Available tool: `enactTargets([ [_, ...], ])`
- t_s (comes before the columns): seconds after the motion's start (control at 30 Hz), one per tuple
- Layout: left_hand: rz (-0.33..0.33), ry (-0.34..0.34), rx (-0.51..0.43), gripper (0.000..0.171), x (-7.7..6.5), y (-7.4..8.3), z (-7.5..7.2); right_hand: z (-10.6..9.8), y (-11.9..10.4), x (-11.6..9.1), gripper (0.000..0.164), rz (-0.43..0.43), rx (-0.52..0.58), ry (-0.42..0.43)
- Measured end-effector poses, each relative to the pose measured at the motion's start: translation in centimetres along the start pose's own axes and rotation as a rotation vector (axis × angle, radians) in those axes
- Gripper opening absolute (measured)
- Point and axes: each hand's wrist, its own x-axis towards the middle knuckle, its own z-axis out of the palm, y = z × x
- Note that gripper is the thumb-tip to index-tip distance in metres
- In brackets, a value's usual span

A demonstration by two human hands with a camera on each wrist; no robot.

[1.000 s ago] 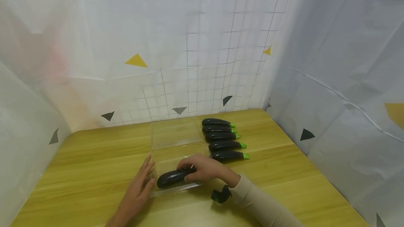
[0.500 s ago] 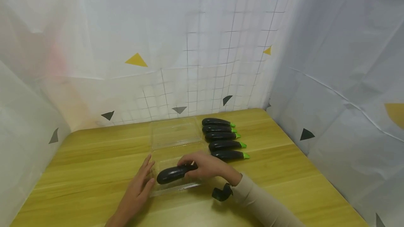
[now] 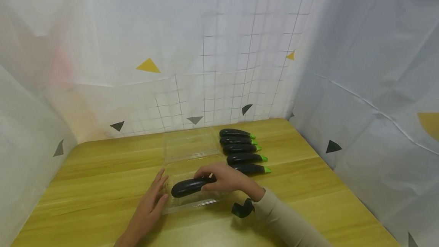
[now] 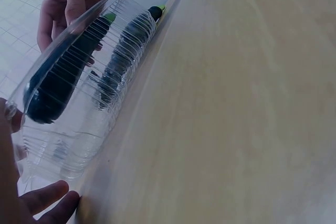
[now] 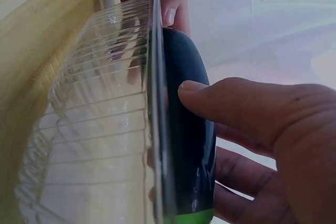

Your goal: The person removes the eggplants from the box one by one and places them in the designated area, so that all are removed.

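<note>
A dark purple eggplant with a green stem end [image 3: 186, 188] is held by my right hand [image 3: 223, 177], thumb on one side and fingers on the other. It hangs level at the rim of a clear plastic clamshell container [image 3: 181, 167], over its base, and apart from the bottom in the left wrist view. The container's lid [image 3: 192, 143] lies folded back, away from me. My left hand [image 3: 149, 203] rests at the container's left side, its fingers extended along the edge. In the right wrist view the thumb [image 5: 197, 97] presses on the eggplant's skin.
Several more eggplants [image 3: 245, 158] lie in a row right of the container, green stems pointing right. The wooden table [image 3: 103, 178] ends at white sheeting [image 3: 120, 29] behind and at both sides. A black wrist device [image 3: 242, 209] sits by the right sleeve [image 3: 284, 216].
The right hand has raised the eggplant from low in the container base and shifted it slightly away from me and to the right. The left hand has stayed in place.
</note>
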Motion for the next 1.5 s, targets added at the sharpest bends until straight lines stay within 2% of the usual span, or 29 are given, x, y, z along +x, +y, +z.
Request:
enactTargets([
  [0.37,0.018,0.007,0.014,0.057,-0.1,-0.1,0.0,-0.9,0.0,-0.5,0.036,-0.014,0.01,0.022],
  [0.73,0.028,0.025,0.036,0.06,-0.1,0.1,0.0,-1.6,0.1,-0.7,0.036,0.015,0.067,0.037],
  [1.07,0.03,0.019,0.043,0.06,-0.1,-0.1,0.0,-1.8,0.4,-0.9,0.035,-0.019,0.048,0.067],
  [1.5,0.026,0.009,0.055,0.061,-0.2,-0.3,0.1,-2.4,0.4,-1.3,0.034,-0.019,0.055,0.104],
])
